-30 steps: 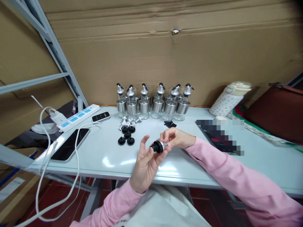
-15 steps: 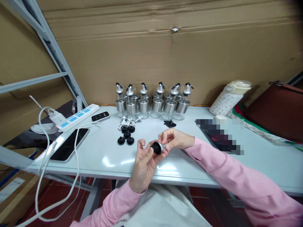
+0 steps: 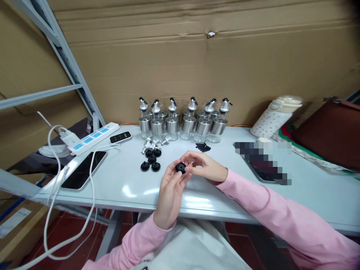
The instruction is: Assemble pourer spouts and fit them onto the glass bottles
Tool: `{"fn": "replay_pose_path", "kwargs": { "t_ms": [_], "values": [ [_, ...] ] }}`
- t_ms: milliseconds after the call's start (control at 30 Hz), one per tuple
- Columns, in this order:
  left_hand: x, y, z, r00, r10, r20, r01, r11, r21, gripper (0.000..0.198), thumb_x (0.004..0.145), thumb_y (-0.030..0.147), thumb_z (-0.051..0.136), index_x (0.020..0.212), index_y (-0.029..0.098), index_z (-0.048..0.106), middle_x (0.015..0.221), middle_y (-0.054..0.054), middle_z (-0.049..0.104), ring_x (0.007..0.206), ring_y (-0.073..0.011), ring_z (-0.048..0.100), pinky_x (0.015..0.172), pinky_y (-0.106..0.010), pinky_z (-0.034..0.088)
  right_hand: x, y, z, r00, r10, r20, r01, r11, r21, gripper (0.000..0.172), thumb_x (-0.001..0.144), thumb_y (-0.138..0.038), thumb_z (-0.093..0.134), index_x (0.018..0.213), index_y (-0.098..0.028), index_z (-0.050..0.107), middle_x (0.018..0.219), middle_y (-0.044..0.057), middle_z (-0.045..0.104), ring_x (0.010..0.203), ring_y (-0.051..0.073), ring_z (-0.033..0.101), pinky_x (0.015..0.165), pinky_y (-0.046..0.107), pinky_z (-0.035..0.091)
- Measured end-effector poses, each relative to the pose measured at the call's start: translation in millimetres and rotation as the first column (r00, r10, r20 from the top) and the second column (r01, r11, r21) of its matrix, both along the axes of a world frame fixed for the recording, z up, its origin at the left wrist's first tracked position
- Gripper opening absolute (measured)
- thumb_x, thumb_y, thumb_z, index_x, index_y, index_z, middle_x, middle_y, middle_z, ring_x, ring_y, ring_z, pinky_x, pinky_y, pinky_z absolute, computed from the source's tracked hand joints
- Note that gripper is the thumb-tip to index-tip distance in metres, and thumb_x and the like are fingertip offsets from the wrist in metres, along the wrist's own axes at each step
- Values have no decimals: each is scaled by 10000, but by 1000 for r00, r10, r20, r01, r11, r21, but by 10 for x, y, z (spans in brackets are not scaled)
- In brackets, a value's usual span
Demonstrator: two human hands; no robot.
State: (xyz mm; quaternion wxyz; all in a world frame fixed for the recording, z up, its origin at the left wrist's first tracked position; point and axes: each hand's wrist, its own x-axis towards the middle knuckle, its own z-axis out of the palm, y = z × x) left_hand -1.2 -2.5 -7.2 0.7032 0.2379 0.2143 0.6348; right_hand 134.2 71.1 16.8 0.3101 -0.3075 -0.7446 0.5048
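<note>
Above the front of the table, my left hand (image 3: 172,187) and my right hand (image 3: 204,165) both grip a pour spout (image 3: 180,168). Its black ribbed stopper end faces me; the metal part behind is hidden by my fingers. To the left of my hands lie several black stoppers (image 3: 152,160), with a small pile of silver spout pieces (image 3: 152,145) just behind them. A cluster of small black levers (image 3: 203,147) rests beyond my right hand. Along the back stand several glass and steel oil bottles (image 3: 172,125), the front ones topped with spouts.
A power strip (image 3: 94,138), a small black device (image 3: 120,137) and a phone (image 3: 84,170) with white cables occupy the left. At the right are a blurred dark phone (image 3: 257,165), a dotted flask (image 3: 271,118) and a brown bag (image 3: 329,131). Cardboard (image 3: 197,67) stands behind.
The pour spout has been turned so its black end now faces me, and it has moved slightly up and left. My right fingers have shifted onto the black end's side.
</note>
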Motion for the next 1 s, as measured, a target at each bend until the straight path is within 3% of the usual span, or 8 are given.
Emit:
{"fn": "replay_pose_path", "kwargs": {
  "t_ms": [133,333,533,800,1000],
  "values": [
    [-15,-32,14,986,38,-164,-28,998,62,219,794,181,564,1012,189,584,1134,-49,560,1056,-202,542,943,-347,429,0,-20,-5,996,63,-66,-68,995,-69,345,721,-424,630,874,-160,470,756,13,541,667,102,512,599,237,418],
    [-34,-64,48,943,111,-315,-77,990,120,247,809,220,542,1053,226,578,1166,-34,545,1120,-215,493,919,-325,446,-9,-66,37,999,33,-34,-33,999,-3,319,726,-412,629,851,-160,479,812,35,558,734,118,536,623,239,416],
    [-42,-55,23,920,130,-369,-80,986,149,281,806,239,553,1086,233,571,1211,-45,546,1103,-210,506,874,-295,447,-23,-77,28,998,43,-48,-43,999,5,295,717,-382,634,801,-161,458,906,62,563,784,132,545,633,252,432],
    [-45,-49,-41,906,175,-387,-109,976,186,362,821,216,527,1182,247,516,1308,-25,482,1253,-195,372,1031,-299,296,-45,-102,27,998,31,-56,-30,999,21,277,689,-318,650,798,-168,444,836,29,527,746,117,525,599,231,434],
    [-30,-45,-14,928,146,-342,-93,982,166,364,783,213,578,1146,218,543,1254,-45,533,1200,-209,442,1005,-307,338,-31,-98,21,998,49,-43,-47,997,62,239,708,-308,624,834,-156,489,825,31,535,737,121,522,645,258,438]
  ]
}}
